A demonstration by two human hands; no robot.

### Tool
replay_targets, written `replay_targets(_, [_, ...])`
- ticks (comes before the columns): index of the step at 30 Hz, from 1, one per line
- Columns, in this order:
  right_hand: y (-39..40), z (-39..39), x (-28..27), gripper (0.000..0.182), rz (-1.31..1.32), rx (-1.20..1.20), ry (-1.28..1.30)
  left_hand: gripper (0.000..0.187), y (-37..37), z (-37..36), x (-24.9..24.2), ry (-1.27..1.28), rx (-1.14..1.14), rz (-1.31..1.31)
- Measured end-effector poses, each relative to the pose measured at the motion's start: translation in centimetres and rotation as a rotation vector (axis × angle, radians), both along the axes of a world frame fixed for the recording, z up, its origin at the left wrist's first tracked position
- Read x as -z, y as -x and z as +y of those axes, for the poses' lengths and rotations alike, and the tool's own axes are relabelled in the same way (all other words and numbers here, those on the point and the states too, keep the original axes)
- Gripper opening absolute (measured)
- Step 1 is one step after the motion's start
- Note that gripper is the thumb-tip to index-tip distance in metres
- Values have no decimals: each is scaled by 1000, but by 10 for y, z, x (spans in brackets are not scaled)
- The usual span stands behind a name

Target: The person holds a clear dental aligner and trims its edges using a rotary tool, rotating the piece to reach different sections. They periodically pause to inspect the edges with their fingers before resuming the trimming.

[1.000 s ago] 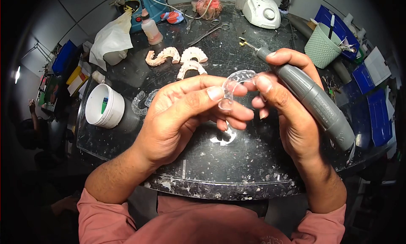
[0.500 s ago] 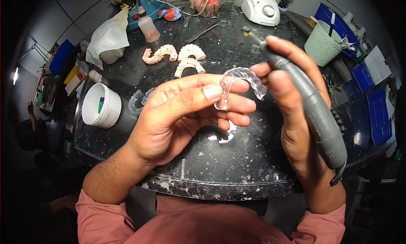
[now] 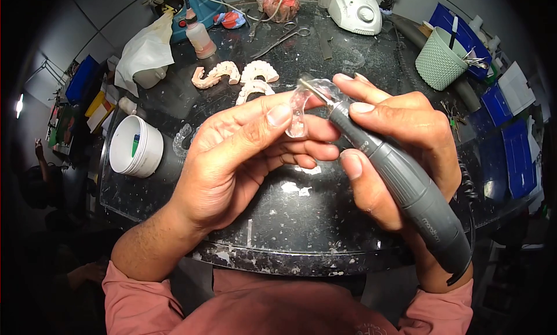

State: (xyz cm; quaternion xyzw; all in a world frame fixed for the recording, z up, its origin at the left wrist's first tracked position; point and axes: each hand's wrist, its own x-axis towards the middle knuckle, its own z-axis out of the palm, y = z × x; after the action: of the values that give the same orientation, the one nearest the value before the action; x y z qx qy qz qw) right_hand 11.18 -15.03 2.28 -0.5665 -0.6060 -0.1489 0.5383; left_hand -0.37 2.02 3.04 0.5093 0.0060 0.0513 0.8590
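Pinched between the thumb and fingers of my left hand (image 3: 217,158) is a clear dental aligner (image 3: 297,125), raised over the bench. My right hand (image 3: 415,129) grips a dark grey rotary handpiece (image 3: 409,190), its body slanting down to the right. The handpiece's thin metal bur (image 3: 315,92) overlaps the top of the aligner's arch in this view. Right fingertips reach the arch's far side, partly hiding it. Behind my left hand lies another clear aligner (image 3: 181,140), partly covered. Pinkish dental models (image 3: 259,71) sit just beyond the hands.
A white tub (image 3: 152,152) stands at left. Farther back are a bottle of pink liquid (image 3: 201,40), scissors (image 3: 281,42) and a white control box (image 3: 355,13). A green woven basket (image 3: 439,62) holds tools at right. White scraps (image 3: 296,189) lie on the black bench (image 3: 284,225).
My right hand has moved left and turned the handpiece, so its bur has come from above right to the aligner. My left hand keeps its hold, shifted slightly left.
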Motion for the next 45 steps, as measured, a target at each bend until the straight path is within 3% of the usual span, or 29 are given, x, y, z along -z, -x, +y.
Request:
replay_targets(10, [-1, 1, 1, 35, -46, -57, 17, 48, 1, -4, -1, -102, -65, -5])
replay_targets(22, [5, 1, -2, 35, -81, 86, 34, 50, 1, -3, -2, -122, -72, -7])
replay_targets(45, [2, 0, -4, 39, -59, 104, 69, 46, 3, -3, -1, -153, -91, -31])
